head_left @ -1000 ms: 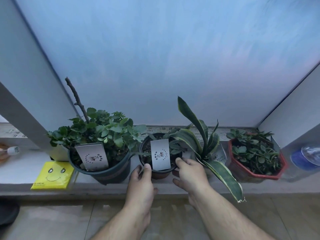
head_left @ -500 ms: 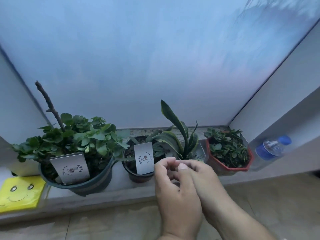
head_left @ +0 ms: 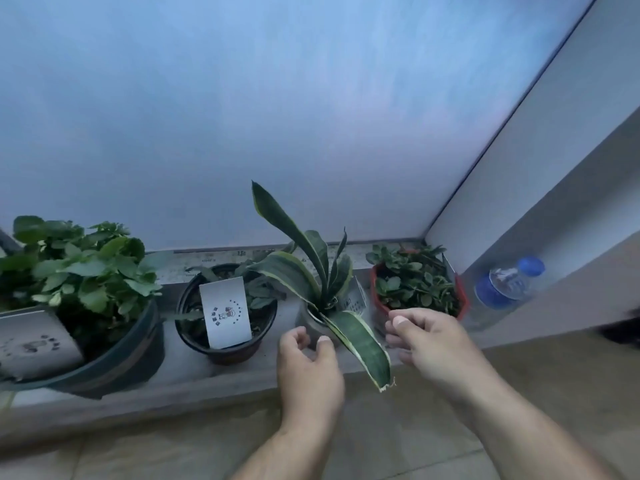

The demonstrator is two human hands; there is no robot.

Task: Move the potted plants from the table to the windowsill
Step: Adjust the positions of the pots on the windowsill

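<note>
Several potted plants stand in a row on the windowsill (head_left: 180, 379). At far left is a big dark pot (head_left: 114, 358) of round-leaved greenery, then a small black pot (head_left: 228, 351) with a white card. A snake plant (head_left: 311, 271) with long striped leaves grows from a small grey pot, and a red pot (head_left: 462, 303) of small leaves is on the right. My left hand (head_left: 308, 362) hovers with curled fingers just left of the snake plant's pot. My right hand (head_left: 426, 337) is just right of it, fingers loosely bent. Neither hand holds anything.
A frosted window pane (head_left: 277, 116) rises behind the plants. A plastic water bottle (head_left: 502, 285) with a blue cap lies on the sill at the right, by the side wall (head_left: 554, 161). Tiled wall surface runs below the sill's front edge.
Both hands left the small black pot, met in front of it, then parted to either side of the snake plant's pot. The view has shifted right.
</note>
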